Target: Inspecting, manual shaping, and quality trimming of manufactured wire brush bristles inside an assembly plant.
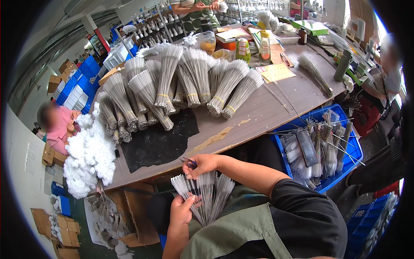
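Nearest, the person's left hand (181, 210) has its grip clamped on the lower end of a fanned bundle of thin wire stems (206, 193), held over their lap just before the near edge of the tabletop (263, 113). The right hand (201, 164) rests on the top of the fan, fingers pinched together on the stem tips and on a small dark tool (188, 162). To the right, a blue crate (354, 149) on the floor holds more stems. On the tabletop lies a black mat (159, 140), with a heap of white fluffy pieces (88, 157) to its left. Farther back, many tied stem bundles (181, 84) fan out. Beyond them stand bottles (254, 48) and papers (276, 72).
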